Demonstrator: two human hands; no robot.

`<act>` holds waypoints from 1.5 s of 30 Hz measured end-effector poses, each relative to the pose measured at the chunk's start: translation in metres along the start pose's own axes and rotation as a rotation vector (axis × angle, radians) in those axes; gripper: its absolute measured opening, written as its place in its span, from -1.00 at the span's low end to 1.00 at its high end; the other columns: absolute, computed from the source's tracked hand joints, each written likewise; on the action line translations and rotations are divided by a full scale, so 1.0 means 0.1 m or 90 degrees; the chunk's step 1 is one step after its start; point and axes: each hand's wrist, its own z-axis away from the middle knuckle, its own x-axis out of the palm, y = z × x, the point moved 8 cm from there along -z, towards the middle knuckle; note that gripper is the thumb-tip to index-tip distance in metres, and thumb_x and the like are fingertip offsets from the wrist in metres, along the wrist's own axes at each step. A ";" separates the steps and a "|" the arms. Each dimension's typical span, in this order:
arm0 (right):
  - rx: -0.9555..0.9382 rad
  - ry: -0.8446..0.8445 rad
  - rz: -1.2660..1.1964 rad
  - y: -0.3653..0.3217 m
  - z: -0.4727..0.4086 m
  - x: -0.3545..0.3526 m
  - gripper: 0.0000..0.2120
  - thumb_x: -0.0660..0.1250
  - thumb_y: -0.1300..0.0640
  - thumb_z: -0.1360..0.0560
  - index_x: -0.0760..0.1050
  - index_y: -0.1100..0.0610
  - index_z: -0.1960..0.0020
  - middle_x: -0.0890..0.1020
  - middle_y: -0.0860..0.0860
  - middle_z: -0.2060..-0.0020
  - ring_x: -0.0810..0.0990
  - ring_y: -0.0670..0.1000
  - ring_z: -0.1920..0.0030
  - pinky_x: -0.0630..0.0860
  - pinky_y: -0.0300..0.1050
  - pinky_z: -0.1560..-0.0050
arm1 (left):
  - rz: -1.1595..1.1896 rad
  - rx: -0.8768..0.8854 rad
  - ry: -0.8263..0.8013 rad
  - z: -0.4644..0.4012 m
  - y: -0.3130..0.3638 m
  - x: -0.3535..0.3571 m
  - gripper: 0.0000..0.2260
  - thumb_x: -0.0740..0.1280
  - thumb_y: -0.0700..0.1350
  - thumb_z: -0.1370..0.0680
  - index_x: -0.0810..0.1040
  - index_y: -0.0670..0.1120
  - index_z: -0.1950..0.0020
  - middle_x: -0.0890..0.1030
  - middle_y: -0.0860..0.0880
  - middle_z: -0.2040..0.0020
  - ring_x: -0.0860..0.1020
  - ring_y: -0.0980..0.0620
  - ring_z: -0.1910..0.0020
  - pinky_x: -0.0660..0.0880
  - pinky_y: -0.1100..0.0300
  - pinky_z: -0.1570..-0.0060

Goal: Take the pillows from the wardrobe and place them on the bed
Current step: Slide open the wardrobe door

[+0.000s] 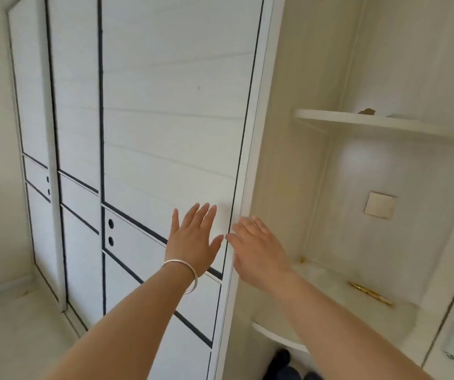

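Observation:
A tall white wardrobe with dark trim lines fills the left and middle of the head view. All its doors are closed, and the nearest door faces me. My left hand, with a silver bracelet on the wrist, is spread flat against this door near its right edge. My right hand reaches toward the door's right edge, fingers apart, at the white side frame. Neither hand holds anything. No pillows and no bed are in view.
To the right of the wardrobe, open cream corner shelves sit in a niche. A gold pen-like object lies on the lower shelf. A wall switch plate is on the back wall. Two dark round holes mark the door.

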 end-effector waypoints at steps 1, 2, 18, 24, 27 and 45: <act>-0.010 0.011 -0.004 0.06 -0.04 0.04 -0.61 0.49 0.10 -0.14 0.64 0.09 0.04 0.67 0.02 0.03 0.59 0.07 -0.14 0.37 0.02 -0.32 | -0.011 -0.005 0.003 -0.05 0.04 0.03 -0.44 -0.13 0.19 -0.58 -0.16 0.02 -0.53 -0.05 0.04 -0.56 -0.15 0.04 -0.52 -0.26 -0.09 -0.46; -0.014 0.026 -0.014 0.10 -0.08 0.06 -0.63 0.48 0.11 -0.15 0.63 0.11 0.04 0.67 0.04 0.02 0.58 0.09 -0.16 0.30 0.02 -0.37 | -0.013 -0.005 0.004 -0.10 0.08 0.07 -0.44 -0.13 0.20 -0.58 -0.18 0.04 -0.53 -0.07 0.05 -0.56 -0.15 0.04 -0.52 -0.26 -0.09 -0.45; -0.070 0.133 0.129 0.06 -0.48 0.28 -0.68 0.10 0.18 -0.35 0.57 0.21 0.05 0.65 0.13 0.10 0.57 0.14 -0.08 0.12 0.08 -0.42 | 0.166 -0.051 -0.002 -0.50 0.01 0.57 -0.29 -0.03 0.17 -0.40 -0.44 0.12 -0.37 -0.32 -0.01 -0.53 -0.24 0.00 -0.51 -0.11 -0.20 -0.44; 0.029 0.062 0.099 -0.08 -0.60 0.42 -0.57 0.20 0.13 -0.34 0.58 0.30 -0.11 0.64 0.20 -0.11 0.53 0.14 -0.24 0.15 0.03 -0.38 | 0.061 -0.037 0.017 -0.57 -0.12 0.61 -0.30 0.10 0.03 -0.56 -0.40 0.05 -0.46 -0.29 -0.09 -0.53 -0.23 -0.04 -0.51 -0.07 -0.16 -0.46; 0.083 0.038 0.053 -0.14 -0.72 0.48 -0.54 0.25 0.13 -0.33 0.55 0.32 -0.16 0.58 0.22 -0.20 0.47 0.14 -0.31 0.10 0.03 -0.40 | 0.005 -0.047 0.007 -0.59 -0.22 0.62 -0.29 0.11 0.03 -0.58 -0.45 0.06 -0.40 -0.28 -0.09 -0.54 -0.24 -0.05 -0.51 -0.11 -0.15 -0.46; 0.364 0.177 -0.555 -0.41 -1.89 1.34 -0.40 0.19 0.17 -0.57 -0.01 0.06 -0.52 0.12 0.07 -0.51 0.23 0.06 -0.47 0.37 -0.13 -0.31 | 0.064 -0.054 0.058 -1.34 -1.66 0.87 -0.26 0.07 0.35 -0.47 -0.46 0.25 -0.33 -0.26 0.03 -0.54 -0.18 0.00 -0.52 -0.20 -0.09 -0.47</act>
